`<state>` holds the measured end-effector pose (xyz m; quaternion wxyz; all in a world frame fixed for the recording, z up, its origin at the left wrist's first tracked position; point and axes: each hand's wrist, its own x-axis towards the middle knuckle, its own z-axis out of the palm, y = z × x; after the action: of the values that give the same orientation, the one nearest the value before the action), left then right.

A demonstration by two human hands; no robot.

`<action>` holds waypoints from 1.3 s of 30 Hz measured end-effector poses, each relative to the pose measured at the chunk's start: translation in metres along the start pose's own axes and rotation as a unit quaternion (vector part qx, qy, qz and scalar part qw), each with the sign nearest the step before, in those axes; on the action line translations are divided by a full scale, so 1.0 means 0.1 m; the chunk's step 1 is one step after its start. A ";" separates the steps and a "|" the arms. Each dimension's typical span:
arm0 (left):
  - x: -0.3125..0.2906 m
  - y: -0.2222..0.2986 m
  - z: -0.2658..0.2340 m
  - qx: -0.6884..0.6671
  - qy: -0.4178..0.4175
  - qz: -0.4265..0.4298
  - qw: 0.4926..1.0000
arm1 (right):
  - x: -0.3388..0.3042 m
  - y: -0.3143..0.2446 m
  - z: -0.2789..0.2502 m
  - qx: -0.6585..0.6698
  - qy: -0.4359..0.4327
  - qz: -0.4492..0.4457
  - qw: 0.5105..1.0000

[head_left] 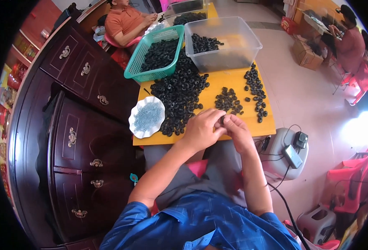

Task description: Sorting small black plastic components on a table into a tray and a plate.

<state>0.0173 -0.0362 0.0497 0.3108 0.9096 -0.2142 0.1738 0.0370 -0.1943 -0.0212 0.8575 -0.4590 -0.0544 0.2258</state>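
Note:
My left hand (204, 128) and my right hand (237, 130) meet over the near edge of the yellow table (211, 89). Between their fingertips is a small black ring-shaped part (222, 120), partly covered by the fingers; both hands are closed on it. Just beyond them lies a small cluster of black ring parts (227, 100). A large heap of the same black rings (177, 89) spreads to the left. Beside that heap sits a white scalloped dish (135, 130) of tiny pale-blue pieces (147, 116). A strip of more rings (257, 91) runs along the right side.
A green plastic basket (130, 75) and a clear plastic bin (221, 61), both holding black parts, stand at the table's far side. A dark wooden cabinet (96, 133) flanks the left. Devices with cables (293, 156) rest on a grey stool at right. Other people sit farther off.

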 end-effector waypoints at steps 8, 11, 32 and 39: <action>-0.13 -0.23 -0.21 -0.178 -0.138 -0.142 0.964 | 0.01 0.07 -0.01 -0.099 -0.072 0.044 0.992; -0.17 -0.29 -0.30 -0.086 -0.159 -0.132 0.975 | 0.00 0.09 0.00 -0.138 -0.088 0.036 0.986; 0.17 -0.77 -0.16 0.060 -0.062 -0.065 0.994 | 0.01 0.14 0.00 -0.170 -0.046 0.025 0.984; 0.19 -0.64 0.35 0.086 -0.098 -0.046 0.990 | 0.01 0.17 -0.06 -0.276 -0.045 -0.002 0.960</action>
<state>0.0718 -0.0187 0.0011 0.2170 0.9544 -0.1858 0.0868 0.0339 -0.1909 -0.0386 0.6944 -0.6674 -0.1540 0.2207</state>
